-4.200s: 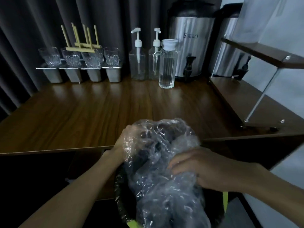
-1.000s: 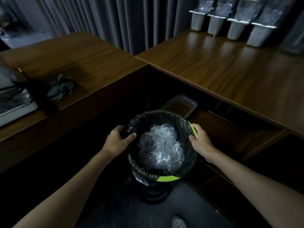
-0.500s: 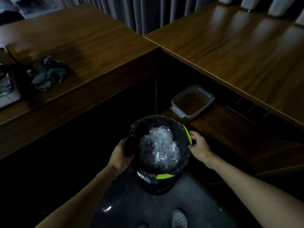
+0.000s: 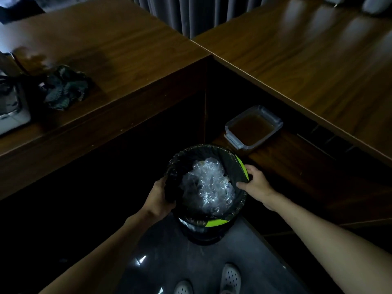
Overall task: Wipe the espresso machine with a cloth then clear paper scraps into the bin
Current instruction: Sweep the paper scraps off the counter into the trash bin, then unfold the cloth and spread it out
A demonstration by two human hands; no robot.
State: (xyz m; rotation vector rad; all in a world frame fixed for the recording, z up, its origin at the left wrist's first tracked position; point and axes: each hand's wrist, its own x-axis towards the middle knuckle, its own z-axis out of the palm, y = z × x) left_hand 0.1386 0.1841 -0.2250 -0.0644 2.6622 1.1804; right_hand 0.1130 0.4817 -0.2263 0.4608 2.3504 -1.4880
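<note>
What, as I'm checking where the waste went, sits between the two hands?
Head view: the black-lined bin, crumpled clear plastic inside; the left hand and right hand grip its rim on opposite sides.

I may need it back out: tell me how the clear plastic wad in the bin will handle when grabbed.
Probably light and floppy: the clear plastic wad is thin, crinkled film crumpled inside the bin. Its glossy highlights suggest it may be slippery. Likely crushes when squeezed.
</note>
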